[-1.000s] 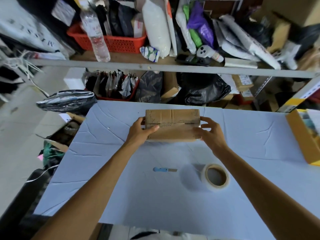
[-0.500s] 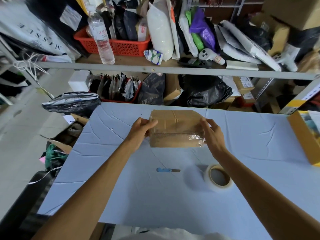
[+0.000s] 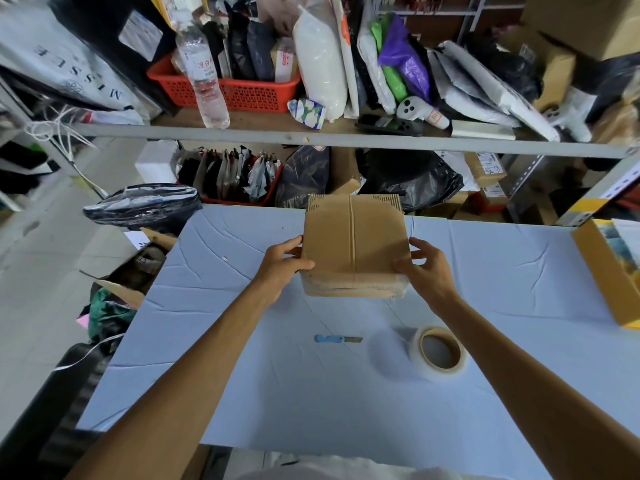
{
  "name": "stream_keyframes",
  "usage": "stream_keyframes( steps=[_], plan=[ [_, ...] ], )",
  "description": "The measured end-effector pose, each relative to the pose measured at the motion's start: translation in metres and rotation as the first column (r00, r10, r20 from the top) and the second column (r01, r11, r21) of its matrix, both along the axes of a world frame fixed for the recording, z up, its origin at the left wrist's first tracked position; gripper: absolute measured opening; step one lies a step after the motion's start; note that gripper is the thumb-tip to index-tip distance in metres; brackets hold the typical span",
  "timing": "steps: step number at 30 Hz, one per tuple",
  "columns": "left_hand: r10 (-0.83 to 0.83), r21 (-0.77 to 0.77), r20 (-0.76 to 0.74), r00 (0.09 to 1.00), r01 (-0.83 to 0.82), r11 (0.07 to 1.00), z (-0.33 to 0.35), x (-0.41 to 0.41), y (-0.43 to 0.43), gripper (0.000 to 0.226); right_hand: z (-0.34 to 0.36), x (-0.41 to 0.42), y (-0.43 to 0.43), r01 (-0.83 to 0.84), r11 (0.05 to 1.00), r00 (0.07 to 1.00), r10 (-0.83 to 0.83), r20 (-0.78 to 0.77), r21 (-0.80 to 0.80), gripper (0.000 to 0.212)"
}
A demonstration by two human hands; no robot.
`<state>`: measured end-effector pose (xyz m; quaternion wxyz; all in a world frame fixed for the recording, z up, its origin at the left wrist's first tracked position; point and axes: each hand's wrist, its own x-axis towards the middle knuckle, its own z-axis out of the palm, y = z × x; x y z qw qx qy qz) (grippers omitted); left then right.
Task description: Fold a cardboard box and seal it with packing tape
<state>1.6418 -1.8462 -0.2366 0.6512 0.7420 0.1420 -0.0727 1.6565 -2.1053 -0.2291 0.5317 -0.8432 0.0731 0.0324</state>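
Head view, one entry per item.

- Box (image 3: pixel 353 237): we see it folded shut at centre frame, tilted with its broad face toward us and a seam running down the middle. A glossy strip, probably tape, shows along the near edge. We cannot tell whether that edge touches the tabletop (image 3: pixel 242 375).
- Left hand (image 3: pixel 282 263): grips the box's left side, thumb on the face.
- Right hand (image 3: pixel 424 271): holds the lower right corner, fingers partly spread.
- Tape roll (image 3: pixel 438 353): lies flat, lower right of centre, well apart from the box.
- Blue-handled cutter (image 3: pixel 334 338): left of the roll.

Step, as we judge it: turning the box for sealing. The next move calls for resting the box seam-up, freeing one hand and fetching the roll.
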Motion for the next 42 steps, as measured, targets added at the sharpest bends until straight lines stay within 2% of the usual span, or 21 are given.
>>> stream_keyframes(
  steps=[2, 5, 9, 13, 16, 19, 22, 27, 36, 42],
  plan=[
    [0.032, 0.005, 0.008, 0.999, -0.032, 0.999, -0.001, -0.002, 0.001, 0.055, 0.000, 0.000, -0.001, 0.004, 0.999, 1.000, -0.004, 0.005, 0.046, 0.051],
    [0.101, 0.002, 0.030, 0.994, -0.101, 0.995, -0.004, -0.002, -0.003, 0.036, 0.000, 0.001, -0.001, 0.020, 0.997, 1.000, -0.021, 0.015, 0.069, 0.038],
    [0.172, 0.008, 0.081, 0.982, -0.173, 0.985, -0.006, -0.002, -0.005, 0.039, 0.002, 0.006, -0.002, 0.038, 0.999, 0.995, -0.039, 0.096, 0.018, 0.022],
    [0.107, 0.081, 0.127, 0.986, -0.118, 0.990, -0.004, 0.002, -0.002, 0.061, 0.005, 0.009, -0.004, 0.020, 1.000, 0.994, -0.017, 0.104, -0.022, 0.027],
    [0.109, 0.126, 0.158, 0.981, -0.130, 0.984, -0.003, 0.005, -0.003, 0.056, 0.005, 0.009, -0.003, -0.026, 0.999, 0.994, 0.030, 0.103, -0.042, 0.040],
    [0.104, 0.148, 0.168, 0.980, -0.130, 0.980, -0.005, 0.007, -0.003, 0.048, 0.002, 0.010, -0.003, -0.021, 0.999, 0.993, 0.024, 0.115, -0.033, 0.040],
    [0.089, 0.116, 0.165, 0.982, -0.109, 0.987, -0.008, 0.009, -0.004, 0.041, -0.003, 0.014, -0.001, -0.015, 0.998, 0.996, 0.009, 0.093, 0.057, 0.045],
    [0.065, 0.105, 0.113, 0.991, -0.077, 0.991, -0.025, 0.014, -0.005, 0.043, -0.015, 0.022, 0.000, -0.082, 0.996, 0.996, 0.081, 0.049, 0.018, 0.070],
    [0.020, 0.090, 0.055, 0.998, -0.024, 0.996, -0.067, 0.018, -0.007, 0.049, -0.044, 0.023, 0.002, -0.056, 0.995, 0.992, 0.066, -0.109, 0.088, 0.061],
    [-0.003, 0.148, 0.040, 0.999, -0.002, 0.989, -0.085, 0.025, -0.005, 0.053, -0.053, 0.026, 0.006, -0.085, 0.990, 0.985, 0.100, -0.138, 0.113, 0.061]
  ],
)
